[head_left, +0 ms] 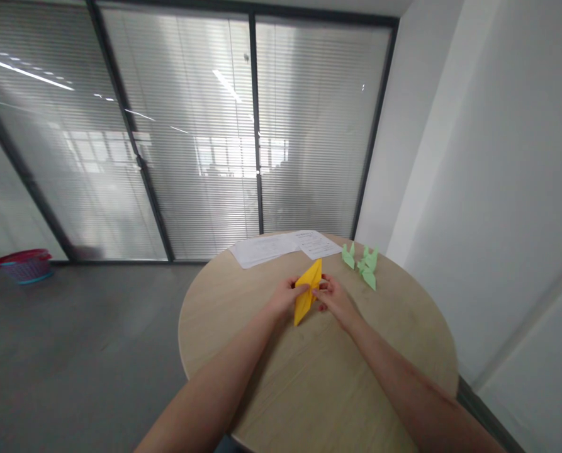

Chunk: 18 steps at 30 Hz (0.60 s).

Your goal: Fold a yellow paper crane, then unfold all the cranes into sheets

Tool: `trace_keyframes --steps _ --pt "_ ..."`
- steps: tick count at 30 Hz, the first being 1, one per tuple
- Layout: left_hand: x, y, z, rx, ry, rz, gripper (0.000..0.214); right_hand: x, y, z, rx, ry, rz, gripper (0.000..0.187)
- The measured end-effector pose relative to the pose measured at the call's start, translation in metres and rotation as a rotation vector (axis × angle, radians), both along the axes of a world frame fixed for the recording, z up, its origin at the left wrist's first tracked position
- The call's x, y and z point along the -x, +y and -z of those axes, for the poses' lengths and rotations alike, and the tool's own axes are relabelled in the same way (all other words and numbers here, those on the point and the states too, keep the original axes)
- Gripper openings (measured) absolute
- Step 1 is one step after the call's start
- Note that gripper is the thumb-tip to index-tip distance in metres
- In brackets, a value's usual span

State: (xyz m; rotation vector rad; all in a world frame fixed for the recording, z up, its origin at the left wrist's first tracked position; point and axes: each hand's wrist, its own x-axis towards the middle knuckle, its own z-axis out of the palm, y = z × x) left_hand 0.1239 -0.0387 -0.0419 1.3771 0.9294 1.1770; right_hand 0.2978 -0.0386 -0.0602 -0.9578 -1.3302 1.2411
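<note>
Both hands pinched a yellow fold at table centre.
My left hand [287, 296] and right hand [335, 301] reached forward, fingers closed on the fold [308, 291] from 9 and 3 o'clock; its long axis ran from 7 toward 1 o'clock on the table [318, 377].

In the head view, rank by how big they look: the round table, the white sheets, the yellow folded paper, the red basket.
1. round table, by far the largest.
2. white sheets.
3. yellow folded paper and red basket: they look about alike, and the basket sits farther off on the floor, so I won't rank them.
</note>
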Motion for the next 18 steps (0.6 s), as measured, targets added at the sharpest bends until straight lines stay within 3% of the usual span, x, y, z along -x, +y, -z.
trace_keyframes --steps 4,10,18 --pt "0.001 0.000 0.000 -0.011 0.010 0.082 0.054 0.000 -0.001 0.001 0.021 -0.008 -0.058 0.038" --pt "0.003 0.007 0.008 -0.011 0.122 0.102 0.051 0.002 -0.003 0.000 0.044 0.023 -0.016 0.041" --pt "0.008 0.013 0.020 0.001 0.078 0.127 0.042 0.008 0.003 0.006 0.052 0.040 -0.016 0.043"
